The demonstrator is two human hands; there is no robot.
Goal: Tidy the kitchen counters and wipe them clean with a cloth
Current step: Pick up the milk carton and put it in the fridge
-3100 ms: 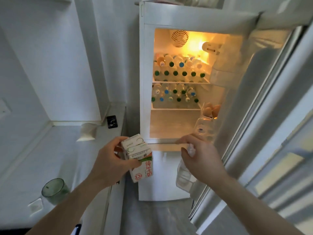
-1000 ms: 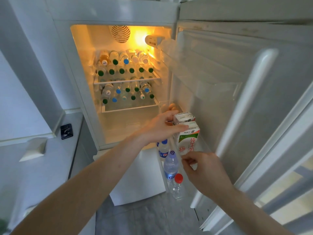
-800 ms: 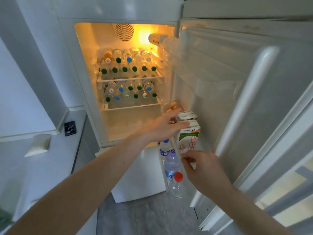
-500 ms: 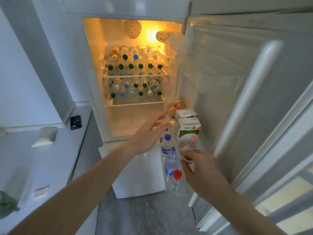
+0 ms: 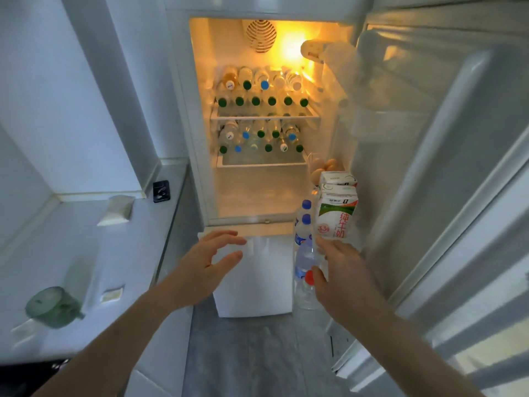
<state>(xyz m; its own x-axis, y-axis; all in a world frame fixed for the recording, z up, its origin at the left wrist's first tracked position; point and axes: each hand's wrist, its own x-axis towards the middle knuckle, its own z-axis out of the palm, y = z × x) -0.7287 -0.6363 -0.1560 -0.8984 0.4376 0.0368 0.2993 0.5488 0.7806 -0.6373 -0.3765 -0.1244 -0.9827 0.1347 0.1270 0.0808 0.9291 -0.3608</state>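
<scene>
Open fridge door [image 5: 446, 173], milk carton [image 5: 336, 216] shelved, left hand [image 5: 206, 262] empty

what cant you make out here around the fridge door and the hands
Head view only:
- Right hand: fingertips hidden under the milk carton; grip unclear.
- Door shelf under the carton: hidden by hand and water bottles.
- Eggs: count cut off by carton.
- Green cup: blurred; contents unreadable.
- Left hand holds nothing.

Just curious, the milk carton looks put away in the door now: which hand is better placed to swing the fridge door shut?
Probably the right hand: it is at the open door's shelf, just under the milk carton. The left hand hovers open, away from the door.
</scene>
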